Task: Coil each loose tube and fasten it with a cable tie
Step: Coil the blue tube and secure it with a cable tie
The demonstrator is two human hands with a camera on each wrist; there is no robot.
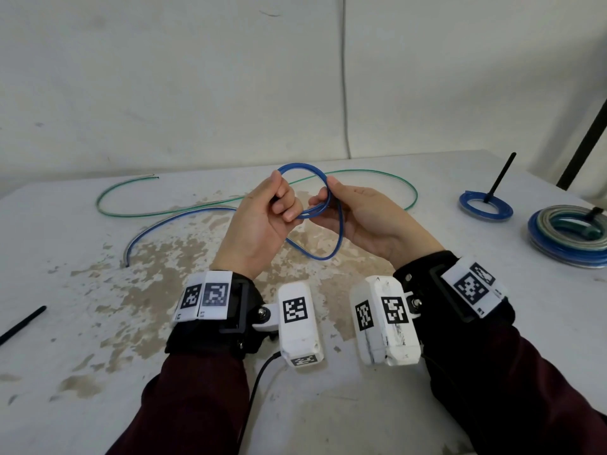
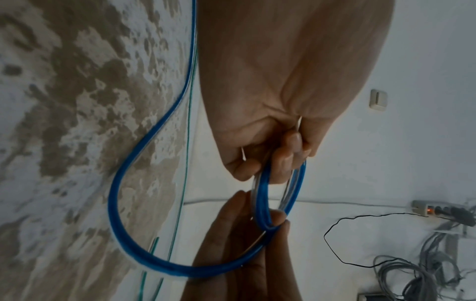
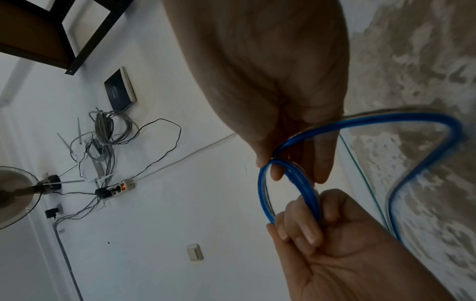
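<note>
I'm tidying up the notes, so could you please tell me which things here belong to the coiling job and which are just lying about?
Job:
- blue tube, held by left hand and right hand
- green tube
- finished coils
- loose cable tie

Lying about:
- power strip
- fan

Both forearms raised above table (image 1: 98, 323), palms turned inward, facing each other. Left hand (image 1: 262, 221) fingers curled, pinching left side of blue tube (image 1: 338, 238) coil. Right hand (image 1: 364, 218) fingers curled round coil's right side. Fingertips nearly meeting.
</note>
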